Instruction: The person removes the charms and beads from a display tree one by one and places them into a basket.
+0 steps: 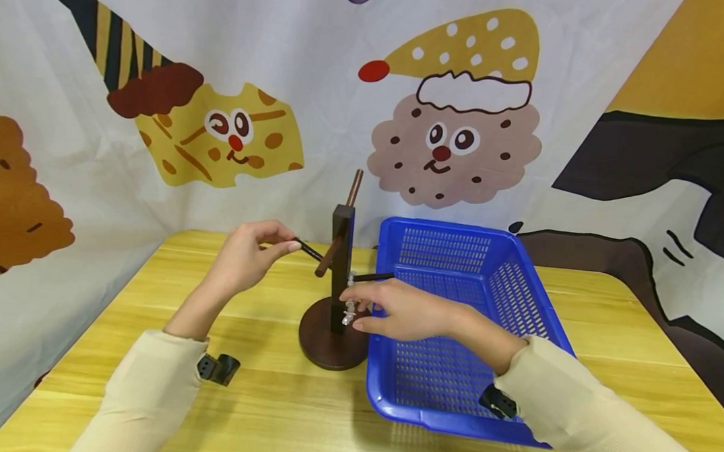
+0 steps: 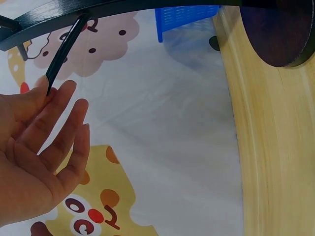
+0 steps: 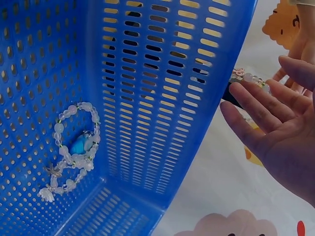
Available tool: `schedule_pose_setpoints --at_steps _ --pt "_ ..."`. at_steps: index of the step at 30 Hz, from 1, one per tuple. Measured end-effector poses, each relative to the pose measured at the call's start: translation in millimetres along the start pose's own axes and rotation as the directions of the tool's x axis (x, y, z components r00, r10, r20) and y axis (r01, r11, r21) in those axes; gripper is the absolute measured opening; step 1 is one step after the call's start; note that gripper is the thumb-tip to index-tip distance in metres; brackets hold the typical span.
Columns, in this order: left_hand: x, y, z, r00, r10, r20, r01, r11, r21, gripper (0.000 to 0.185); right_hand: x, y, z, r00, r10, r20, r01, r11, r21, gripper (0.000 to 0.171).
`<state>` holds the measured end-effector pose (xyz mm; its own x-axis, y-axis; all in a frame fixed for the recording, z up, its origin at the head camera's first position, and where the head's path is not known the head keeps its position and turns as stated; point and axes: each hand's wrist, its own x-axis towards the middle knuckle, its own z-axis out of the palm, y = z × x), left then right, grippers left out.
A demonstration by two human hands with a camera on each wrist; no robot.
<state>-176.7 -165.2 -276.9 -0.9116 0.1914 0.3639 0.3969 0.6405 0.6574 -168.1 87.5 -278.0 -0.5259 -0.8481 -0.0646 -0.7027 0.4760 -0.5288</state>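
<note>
A dark wooden stand (image 1: pixel 340 279) with a round base and several pegs stands on the table. My left hand (image 1: pixel 248 255) pinches the outer end of its left black peg (image 2: pixel 66 49) between thumb and index finger, the other fingers loosely bent. A clear beaded bracelet (image 1: pixel 350 313) hangs at the stand's right black peg (image 1: pixel 374 276). My right hand (image 1: pixel 403 310) is at that bracelet, thumb and fingers apart and mostly straight. In the right wrist view, bracelet beads (image 3: pixel 249 77) and a pink charm show just past the fingertips, partly hidden by the fingers.
A blue plastic basket (image 1: pixel 462 426) stands right beside the stand, below my right forearm. In it lie pale beaded bracelets (image 3: pixel 58 129) with a blue charm (image 3: pixel 78 145) and a shell charm (image 3: pixel 47 194). A printed cartoon cloth (image 1: pixel 330 117) hangs behind the wooden table (image 1: pixel 257 397).
</note>
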Motion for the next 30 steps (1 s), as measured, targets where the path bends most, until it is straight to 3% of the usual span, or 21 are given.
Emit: schedule_pose_setpoints --at_steps 15,30 --pt "-1.3 0.6 0.7 0.999 0.027 -0.025 -0.027 1.000 -0.003 0.011 -13 1 -12 0.998 -0.017 -0.054 0.019 0.999 0.040 0.030" --pt "-1.2 2.8 -0.7 1.000 -0.002 -0.003 0.002 1.000 -0.013 0.013 -23 5 -18 0.994 -0.062 -0.095 0.067 0.997 0.047 0.027"
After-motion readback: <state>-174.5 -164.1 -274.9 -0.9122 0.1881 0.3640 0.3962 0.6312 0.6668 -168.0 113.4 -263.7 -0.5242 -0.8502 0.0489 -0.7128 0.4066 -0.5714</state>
